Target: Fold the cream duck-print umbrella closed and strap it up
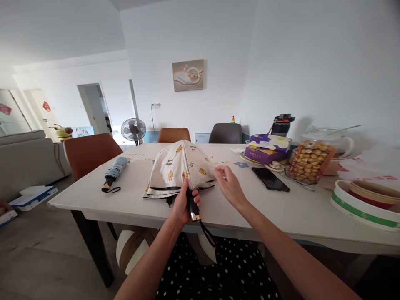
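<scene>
A cream folding umbrella (179,168) with small yellow duck prints lies half collapsed on the white table (281,212), its tip pointing away from me. My left hand (183,204) is wrapped round its black handle with a gold end, and a black wrist strap hangs down from it. My right hand (228,183) pinches the right edge of the canopy fabric between thumb and fingers.
A folded blue umbrella (114,171) lies to the left on the table. To the right are a black phone (270,178), a purple box (265,150), a jar of snacks (309,160) and stacked round bowls (368,200). Chairs (90,152) stand around the table.
</scene>
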